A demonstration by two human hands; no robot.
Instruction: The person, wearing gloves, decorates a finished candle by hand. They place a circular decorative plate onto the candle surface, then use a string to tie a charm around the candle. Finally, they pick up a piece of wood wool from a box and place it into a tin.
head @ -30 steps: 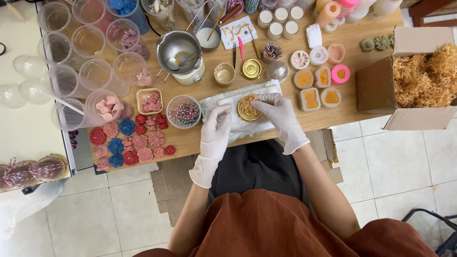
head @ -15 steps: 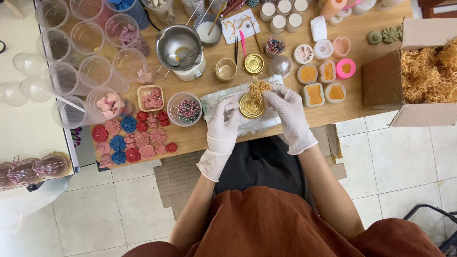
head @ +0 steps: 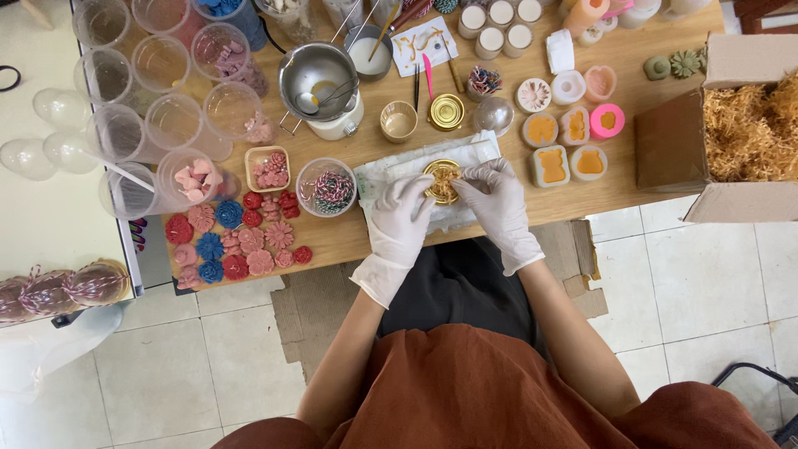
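Both hands gloved in white, forearms bare, elbows bent, reaching forward and converging. Left hand [head: 399, 218] palm down, fingers curled inward at the tips. Right hand [head: 495, 202] angled left, fingertips pinched together. The two sets of fingertips almost touch.

open brown cardboard box [head: 665, 150], table's right end

White-gloved hands, the left hand [head: 397, 223] and right hand [head: 495, 204], are showing against a gold tin [head: 440, 180] of tan shredded paper [head: 445, 183]; red, pink and blue wax flowers [head: 234, 236] are lying nearby.
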